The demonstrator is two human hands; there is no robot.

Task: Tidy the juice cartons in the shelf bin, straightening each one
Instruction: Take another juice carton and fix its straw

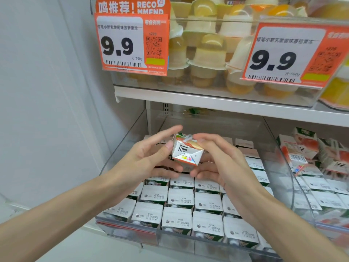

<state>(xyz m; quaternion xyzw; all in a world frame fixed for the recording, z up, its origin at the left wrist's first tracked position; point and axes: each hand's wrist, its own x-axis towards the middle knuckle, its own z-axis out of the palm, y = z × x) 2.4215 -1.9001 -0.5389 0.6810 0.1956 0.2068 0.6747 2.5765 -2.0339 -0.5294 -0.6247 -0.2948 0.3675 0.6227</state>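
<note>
Up and to the left of our grip hangs an orange price tag reading 9.9. Our left hand meets the juice carton from the left: the thumb presses on its left face and the lower fingers curl beneath it, while the forefinger stretches out above, blurred. The carton sits between both hands, lifted clear of the rows below and tilted, with its folded white end turned towards us. Straight under the grip, the standing cartons fill the clear shelf bin in close rows, their white tops with printed dates facing up. Our right hand grips the carton from the right, with fingers curled over its upper corner and others tucked under its lower edge. Above the grip, a white shelf carries jelly cups in a clear tray. Right of the grip, beyond the bin's clear side wall, tumbled cartons lie askew on top of upright ones. Up and to the right hangs a second price tag, also reading 9.9.
</note>
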